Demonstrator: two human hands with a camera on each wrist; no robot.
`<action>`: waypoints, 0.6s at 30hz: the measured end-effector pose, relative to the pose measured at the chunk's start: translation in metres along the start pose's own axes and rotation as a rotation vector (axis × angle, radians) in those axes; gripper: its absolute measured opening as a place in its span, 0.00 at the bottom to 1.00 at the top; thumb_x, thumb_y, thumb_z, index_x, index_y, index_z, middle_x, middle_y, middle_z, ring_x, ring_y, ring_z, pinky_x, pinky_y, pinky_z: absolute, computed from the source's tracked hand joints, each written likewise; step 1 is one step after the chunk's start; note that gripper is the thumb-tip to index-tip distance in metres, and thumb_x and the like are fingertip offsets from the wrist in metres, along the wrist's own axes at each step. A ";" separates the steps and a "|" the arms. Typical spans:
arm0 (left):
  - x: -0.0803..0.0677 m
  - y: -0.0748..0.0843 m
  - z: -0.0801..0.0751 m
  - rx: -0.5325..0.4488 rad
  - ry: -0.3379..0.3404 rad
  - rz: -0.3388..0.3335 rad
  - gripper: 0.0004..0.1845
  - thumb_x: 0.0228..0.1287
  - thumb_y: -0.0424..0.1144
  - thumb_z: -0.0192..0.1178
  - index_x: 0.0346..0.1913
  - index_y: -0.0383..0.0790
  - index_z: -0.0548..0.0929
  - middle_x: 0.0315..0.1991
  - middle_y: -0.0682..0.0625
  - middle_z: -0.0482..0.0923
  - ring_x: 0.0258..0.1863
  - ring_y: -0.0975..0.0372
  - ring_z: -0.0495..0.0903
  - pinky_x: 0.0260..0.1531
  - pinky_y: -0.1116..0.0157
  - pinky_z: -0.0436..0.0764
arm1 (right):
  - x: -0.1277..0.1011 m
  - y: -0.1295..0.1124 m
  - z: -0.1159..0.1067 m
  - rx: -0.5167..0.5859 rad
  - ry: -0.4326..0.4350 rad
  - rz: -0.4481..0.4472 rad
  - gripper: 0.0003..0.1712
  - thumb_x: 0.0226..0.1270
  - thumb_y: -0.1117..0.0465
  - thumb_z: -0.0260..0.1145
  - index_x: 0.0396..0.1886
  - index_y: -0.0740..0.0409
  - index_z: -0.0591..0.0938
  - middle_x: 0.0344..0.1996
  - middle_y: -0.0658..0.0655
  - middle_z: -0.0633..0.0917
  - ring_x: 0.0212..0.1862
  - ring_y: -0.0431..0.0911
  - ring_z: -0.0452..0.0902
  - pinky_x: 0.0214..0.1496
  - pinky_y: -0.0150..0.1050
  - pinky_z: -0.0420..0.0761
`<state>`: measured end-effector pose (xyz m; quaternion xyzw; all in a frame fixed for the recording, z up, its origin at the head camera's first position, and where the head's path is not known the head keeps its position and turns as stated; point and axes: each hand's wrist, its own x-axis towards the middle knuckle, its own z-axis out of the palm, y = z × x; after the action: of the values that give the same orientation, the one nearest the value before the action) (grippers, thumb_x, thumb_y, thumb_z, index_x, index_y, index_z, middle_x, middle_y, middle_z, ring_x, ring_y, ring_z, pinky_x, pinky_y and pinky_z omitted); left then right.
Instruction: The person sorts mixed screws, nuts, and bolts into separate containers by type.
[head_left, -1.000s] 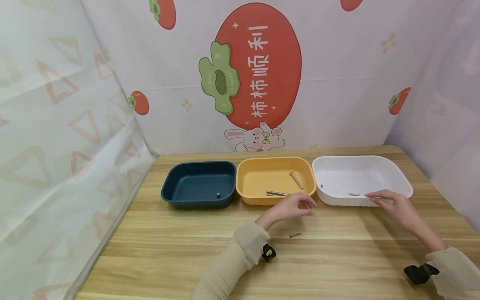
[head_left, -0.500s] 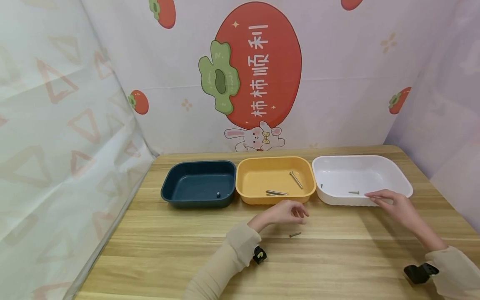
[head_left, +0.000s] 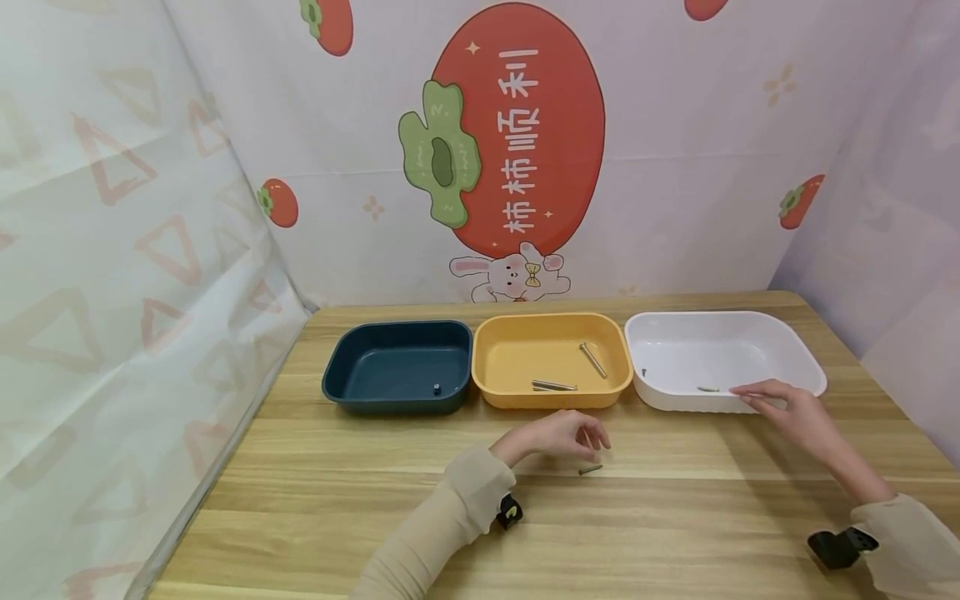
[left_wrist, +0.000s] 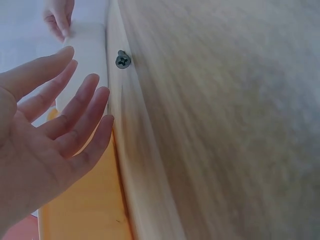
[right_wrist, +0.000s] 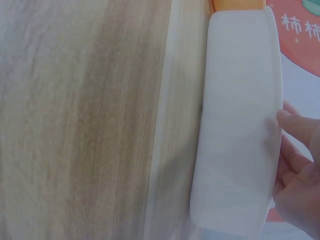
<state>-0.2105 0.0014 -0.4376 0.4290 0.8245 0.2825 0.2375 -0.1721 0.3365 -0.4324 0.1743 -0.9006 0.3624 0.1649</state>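
On the wooden table (head_left: 675,517), just in front of the yellow tray (head_left: 487,367), a person's left hand (head_left: 558,435) hovered over a lone screw (head_left: 590,469) lying loose on the boards. The hand held nothing; the wrist view showed its fingers (left_wrist: 75,107) spread and nearly straight, palm exposed, with the screw's (left_wrist: 122,59) cross-slotted head just beyond the fingertips. Seen from above, the screw lay to the near right of the left hand, almost under the fingertips but apart from them, its long axis running roughly left to right along the table's front edge, tilted slightly away from the person at its right end. The left hand was much the nearer of the two to it.

The right hand (head_left: 787,412) rested well off to the right of the yellow tray, its fingers laid on the near rim of the white tray (head_left: 813,379); the wrist view showed fingers (right_wrist: 295,160) pressed against that tray's (right_wrist: 240,125) outer wall, lightly bent rather than clenched, with nothing pinched between them. It was far from the loose screw.

Inside the yellow tray lay long nails or screws (head_left: 592,359). The white tray, right of it, held two small pieces (head_left: 707,389), and the dark blue tray (head_left: 345,367), left of it, held one small dark piece (head_left: 437,388). A backdrop printed with a large red persimmon (head_left: 525,125) stood behind the yellow tray.
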 end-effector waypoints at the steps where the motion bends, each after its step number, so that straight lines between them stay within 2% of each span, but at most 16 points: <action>1: 0.000 0.000 0.001 0.001 -0.005 0.001 0.10 0.55 0.34 0.60 0.41 0.40 0.79 0.32 0.55 0.78 0.31 0.73 0.74 0.34 0.80 0.70 | 0.000 0.000 0.000 -0.002 -0.001 0.001 0.09 0.57 0.70 0.60 0.37 0.69 0.80 0.35 0.24 0.72 0.39 0.15 0.63 0.33 0.15 0.66; 9: -0.004 -0.002 0.003 -0.005 -0.037 0.015 0.10 0.53 0.29 0.60 0.40 0.37 0.79 0.31 0.52 0.80 0.30 0.73 0.75 0.32 0.80 0.71 | 0.000 0.000 0.001 -0.010 0.003 -0.003 0.08 0.57 0.70 0.61 0.37 0.68 0.81 0.35 0.24 0.72 0.39 0.15 0.63 0.33 0.15 0.66; 18: -0.005 0.000 0.004 -0.013 -0.065 -0.018 0.10 0.53 0.30 0.61 0.40 0.37 0.79 0.30 0.51 0.80 0.27 0.74 0.74 0.30 0.80 0.71 | -0.001 -0.001 -0.001 -0.010 -0.006 0.011 0.09 0.57 0.70 0.60 0.38 0.68 0.80 0.35 0.24 0.71 0.39 0.15 0.62 0.33 0.15 0.66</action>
<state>-0.2055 -0.0022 -0.4396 0.4289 0.8184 0.2715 0.2694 -0.1706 0.3364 -0.4313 0.1695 -0.9039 0.3581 0.1611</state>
